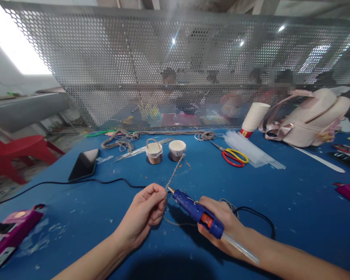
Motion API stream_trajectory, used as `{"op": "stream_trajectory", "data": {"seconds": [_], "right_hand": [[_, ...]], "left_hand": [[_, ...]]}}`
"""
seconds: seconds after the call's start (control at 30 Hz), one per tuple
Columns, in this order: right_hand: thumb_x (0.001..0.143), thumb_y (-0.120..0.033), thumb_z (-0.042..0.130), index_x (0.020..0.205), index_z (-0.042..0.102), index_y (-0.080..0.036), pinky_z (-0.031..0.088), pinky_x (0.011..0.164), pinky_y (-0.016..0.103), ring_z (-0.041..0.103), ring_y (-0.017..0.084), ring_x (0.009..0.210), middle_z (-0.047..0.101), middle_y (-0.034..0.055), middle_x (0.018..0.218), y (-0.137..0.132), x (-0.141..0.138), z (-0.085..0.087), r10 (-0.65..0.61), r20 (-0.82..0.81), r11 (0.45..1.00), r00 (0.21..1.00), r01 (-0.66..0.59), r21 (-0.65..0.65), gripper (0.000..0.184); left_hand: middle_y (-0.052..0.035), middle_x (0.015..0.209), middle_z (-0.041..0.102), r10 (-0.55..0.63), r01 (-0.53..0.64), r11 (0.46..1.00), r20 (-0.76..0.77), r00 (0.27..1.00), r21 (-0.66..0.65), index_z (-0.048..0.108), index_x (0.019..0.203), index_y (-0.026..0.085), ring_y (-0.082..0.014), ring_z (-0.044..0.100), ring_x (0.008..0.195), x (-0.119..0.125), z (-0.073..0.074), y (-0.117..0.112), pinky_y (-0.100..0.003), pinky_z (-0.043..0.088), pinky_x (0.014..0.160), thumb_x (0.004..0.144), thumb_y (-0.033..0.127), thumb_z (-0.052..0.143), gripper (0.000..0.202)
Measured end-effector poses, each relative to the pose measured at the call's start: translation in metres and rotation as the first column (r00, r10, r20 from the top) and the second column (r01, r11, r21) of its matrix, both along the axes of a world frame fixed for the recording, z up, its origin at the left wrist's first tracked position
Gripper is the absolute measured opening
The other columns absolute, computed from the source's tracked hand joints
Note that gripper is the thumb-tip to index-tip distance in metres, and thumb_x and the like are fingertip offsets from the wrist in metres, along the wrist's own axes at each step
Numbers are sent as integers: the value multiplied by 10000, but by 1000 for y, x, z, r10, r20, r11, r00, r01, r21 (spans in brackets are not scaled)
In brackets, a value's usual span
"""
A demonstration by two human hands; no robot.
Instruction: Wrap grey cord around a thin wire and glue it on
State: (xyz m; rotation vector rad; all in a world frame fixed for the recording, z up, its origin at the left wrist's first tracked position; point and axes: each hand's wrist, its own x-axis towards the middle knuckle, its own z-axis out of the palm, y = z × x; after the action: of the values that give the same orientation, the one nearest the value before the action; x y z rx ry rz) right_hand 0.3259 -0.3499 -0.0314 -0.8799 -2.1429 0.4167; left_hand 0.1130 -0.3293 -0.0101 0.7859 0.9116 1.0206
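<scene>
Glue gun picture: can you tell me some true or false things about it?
1. The right hand holds a blue glue gun. True.
2. The left hand pinches a twisted cord. True.
3. The scissors have green handles. False: they are red and yellow.
4. The two small cups lie tipped on their sides. False: both stand upright on the blue table.
5. The phone lies left of the cups. True.

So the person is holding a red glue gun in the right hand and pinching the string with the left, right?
Not quite. The glue gun is blue, not red; only its trigger is orange-red. The head view shows it in the right hand, nozzle at the string that the left hand pinches.
</scene>
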Motion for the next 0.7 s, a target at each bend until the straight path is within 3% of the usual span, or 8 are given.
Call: {"op": "stream_trajectory", "data": {"seconds": [0.43,0.7], "right_hand": [[803,-188,481,788,462,-196,359,506,221,464,106,511,529,-10,643,-2,0,9,-28,29,999,999,29,-30,25],[792,-187,469,801,488,-191,397,533,226,512,120,539,570,8,661,0,0,6,-52,56,998,997,54,-45,22]], "left_hand": [[57,496,467,-61,62,998,50,997,-15,518,679,160,-13,271,353,0,1,0,-176,111,366,804,254,625,190],[53,490,464,-92,93,996,58,994,-14,510,656,155,-13,282,357,0,3,-1,-179,128,374,798,259,630,213]]}}
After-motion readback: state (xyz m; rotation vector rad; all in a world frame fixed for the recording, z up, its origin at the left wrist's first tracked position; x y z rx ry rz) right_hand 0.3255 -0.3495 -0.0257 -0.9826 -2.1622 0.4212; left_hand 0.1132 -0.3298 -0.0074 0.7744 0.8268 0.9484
